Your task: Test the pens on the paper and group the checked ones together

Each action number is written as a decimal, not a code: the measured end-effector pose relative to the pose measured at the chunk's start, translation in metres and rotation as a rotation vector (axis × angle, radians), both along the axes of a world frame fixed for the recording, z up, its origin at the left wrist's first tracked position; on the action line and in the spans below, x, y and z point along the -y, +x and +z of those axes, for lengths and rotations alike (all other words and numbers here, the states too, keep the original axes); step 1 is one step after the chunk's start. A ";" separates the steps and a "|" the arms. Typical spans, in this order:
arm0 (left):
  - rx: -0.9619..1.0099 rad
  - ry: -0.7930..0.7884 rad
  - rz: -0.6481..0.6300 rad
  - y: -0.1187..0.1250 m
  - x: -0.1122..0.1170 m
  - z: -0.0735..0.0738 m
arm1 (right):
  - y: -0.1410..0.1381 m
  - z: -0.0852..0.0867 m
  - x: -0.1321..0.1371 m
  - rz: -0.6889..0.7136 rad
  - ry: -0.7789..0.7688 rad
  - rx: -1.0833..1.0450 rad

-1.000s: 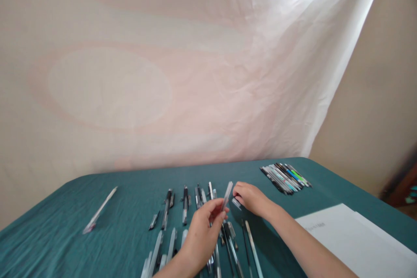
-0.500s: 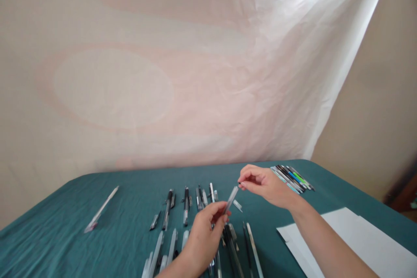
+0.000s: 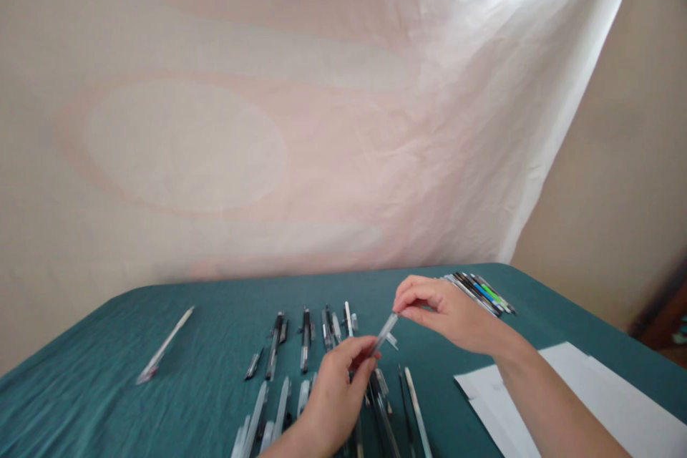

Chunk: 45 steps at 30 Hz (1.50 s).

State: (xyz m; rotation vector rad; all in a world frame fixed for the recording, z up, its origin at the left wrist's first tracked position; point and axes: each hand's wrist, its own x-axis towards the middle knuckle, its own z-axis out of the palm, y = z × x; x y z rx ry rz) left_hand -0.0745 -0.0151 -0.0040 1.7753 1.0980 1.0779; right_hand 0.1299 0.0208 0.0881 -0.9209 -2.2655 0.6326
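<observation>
My left hand is closed round a clear pen barrel, which slants up to the right above the table. At the barrel's upper end, the thumb and fingertips of my right hand are pinched together. The small black pen part seen between them before is now hidden by the fingers. Behind the barrel, a clear pen cap lies on the green cloth. Beneath my left hand are dark pens, partly covered by it.
Black pens lie in a row beyond my left hand, with clear barrels nearer. One white pen lies far left. Several coloured pens lie together at back right. White paper sheets lie under my right forearm.
My right hand has come down to the barrel's upper end, bringing the small black part against it. My left hand still holds the barrel in nearly the same place.
</observation>
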 end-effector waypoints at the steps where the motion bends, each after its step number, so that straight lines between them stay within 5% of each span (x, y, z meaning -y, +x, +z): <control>1: -0.005 0.003 0.000 0.000 0.000 0.001 | 0.000 0.000 0.001 0.005 0.001 0.003; 45: -0.155 0.152 -0.010 -0.005 0.000 0.009 | 0.008 -0.006 -0.004 -0.100 -0.184 0.068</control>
